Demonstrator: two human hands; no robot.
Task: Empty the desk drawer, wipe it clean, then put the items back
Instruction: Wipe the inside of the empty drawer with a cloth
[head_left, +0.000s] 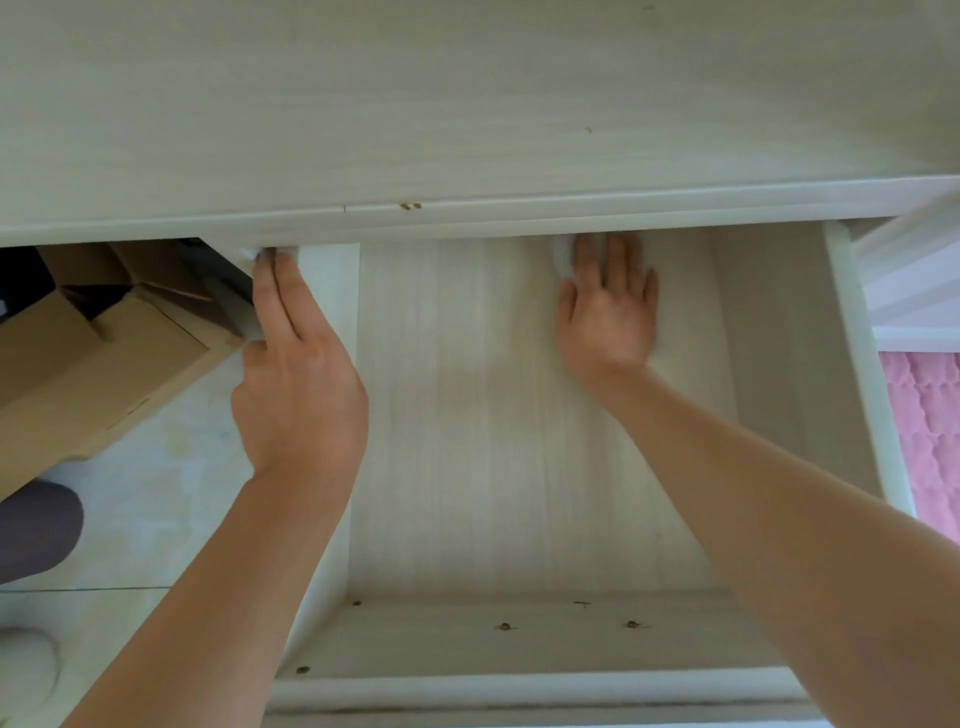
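The drawer (519, 441) is sticking out from under the worktop (467, 104), wide open toward the person. Its pale wooden floor is showing bare from the front wall to the back.

The right hand (608, 306) is lying flat on the drawer floor, near the back edge and a bit toward the right side wall. Its fingers are spread and straight. They are pressing down on a white cloth (563, 254), which is peeking out past the fingertips, right under the worktop's front edge. The hand is looking a little blurry.

The left hand (296, 384) is resting on the drawer's left side wall. Its fingers are lying long and straight along the top of that wall, and the fingertips are reaching up to the worktop's front edge. The thumb is hanging on the outer side of the wall.

To the left of the drawer, an open brown cardboard box (104, 353) is sitting on the pale tiled floor (156, 493). To the right of the drawer, something pink and bumpy (924, 431) is showing.
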